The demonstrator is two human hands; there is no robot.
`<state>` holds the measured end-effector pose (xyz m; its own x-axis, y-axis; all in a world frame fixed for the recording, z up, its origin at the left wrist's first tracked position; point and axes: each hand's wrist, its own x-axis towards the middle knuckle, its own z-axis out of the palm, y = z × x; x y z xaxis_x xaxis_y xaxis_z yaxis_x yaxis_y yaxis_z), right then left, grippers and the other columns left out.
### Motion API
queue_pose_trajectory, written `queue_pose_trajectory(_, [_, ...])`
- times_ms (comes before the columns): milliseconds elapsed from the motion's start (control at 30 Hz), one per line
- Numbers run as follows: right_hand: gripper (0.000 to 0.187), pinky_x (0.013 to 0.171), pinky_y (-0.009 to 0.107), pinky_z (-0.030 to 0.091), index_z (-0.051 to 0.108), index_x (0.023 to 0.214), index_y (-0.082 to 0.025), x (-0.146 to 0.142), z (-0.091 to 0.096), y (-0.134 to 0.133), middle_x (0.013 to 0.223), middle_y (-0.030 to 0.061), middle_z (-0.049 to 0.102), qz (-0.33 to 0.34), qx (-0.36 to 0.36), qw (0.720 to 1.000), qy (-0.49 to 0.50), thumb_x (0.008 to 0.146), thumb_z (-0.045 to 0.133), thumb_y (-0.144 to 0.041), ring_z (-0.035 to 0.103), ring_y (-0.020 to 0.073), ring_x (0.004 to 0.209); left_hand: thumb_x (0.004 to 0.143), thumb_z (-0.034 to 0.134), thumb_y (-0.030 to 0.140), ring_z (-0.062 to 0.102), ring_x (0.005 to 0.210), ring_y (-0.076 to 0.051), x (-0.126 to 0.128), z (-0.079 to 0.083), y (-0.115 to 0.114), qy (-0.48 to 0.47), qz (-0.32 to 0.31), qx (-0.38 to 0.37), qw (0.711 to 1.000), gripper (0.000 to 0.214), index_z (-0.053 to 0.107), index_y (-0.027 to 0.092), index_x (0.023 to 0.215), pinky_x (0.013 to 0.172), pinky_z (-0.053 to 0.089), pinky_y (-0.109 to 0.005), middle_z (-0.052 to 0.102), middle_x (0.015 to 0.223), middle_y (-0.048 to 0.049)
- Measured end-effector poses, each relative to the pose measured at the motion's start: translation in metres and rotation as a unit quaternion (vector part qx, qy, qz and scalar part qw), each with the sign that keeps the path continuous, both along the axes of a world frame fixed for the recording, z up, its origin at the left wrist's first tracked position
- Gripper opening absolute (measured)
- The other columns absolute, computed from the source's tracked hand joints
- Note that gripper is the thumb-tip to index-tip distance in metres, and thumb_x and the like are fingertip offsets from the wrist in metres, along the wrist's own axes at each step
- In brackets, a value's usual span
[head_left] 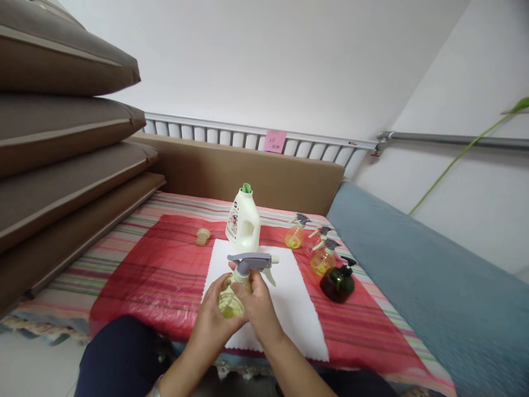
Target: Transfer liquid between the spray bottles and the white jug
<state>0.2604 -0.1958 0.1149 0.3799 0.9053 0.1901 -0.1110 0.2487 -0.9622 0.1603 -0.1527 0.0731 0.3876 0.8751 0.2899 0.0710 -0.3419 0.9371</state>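
Between my two hands I hold a clear spray bottle (231,300) with a grey and white trigger head, and some yellowish liquid shows in it. My left hand (214,314) is wrapped round the bottle's body from the left. My right hand (259,303) grips it at the neck from the right, below the trigger. Under them lies a white scalloped sheet (291,309). Just behind stands a large cream jug (244,220) with a handle and an open, green-lined mouth. A pale translucent cap (203,236) lies left of the jug.
Several spray bottles (293,237) and a dark green pump bottle (338,284) stand at the right on a red plastic sheet (165,275). Stacked brown cushions (70,127) rise at the left. A blue padded surface (413,264) borders the right; a radiator (198,132) is behind.
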Motion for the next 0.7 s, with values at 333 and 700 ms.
queue_pose_trajectory(333, [0.029,0.099,0.047,0.036,0.067,0.097,-0.026,0.058,-0.014,-0.009,0.107,0.0043,0.067,0.095,0.020,0.993,0.072,0.074,0.069,-0.044,0.055,0.0268,0.110,0.046,0.080,0.022,0.058,0.105,-0.029,-0.010,0.005,0.007,-0.027,-0.098,-0.098,0.990,0.076,0.051,0.017,0.116,0.094,0.044,-0.042,0.064,0.109,-0.0107])
queue_pose_trajectory(700, [0.044,0.089,0.043,0.044,0.066,0.100,-0.020,0.056,0.020,-0.006,0.104,0.0078,0.066,0.236,-0.043,0.970,-0.026,0.062,0.080,-0.036,0.059,0.0256,0.097,0.046,0.080,0.018,0.055,0.113,-0.030,-0.009,0.004,0.000,-0.010,-0.157,-0.108,0.982,0.078,0.050,0.017,0.118,0.098,0.042,-0.043,0.061,0.120,-0.0122])
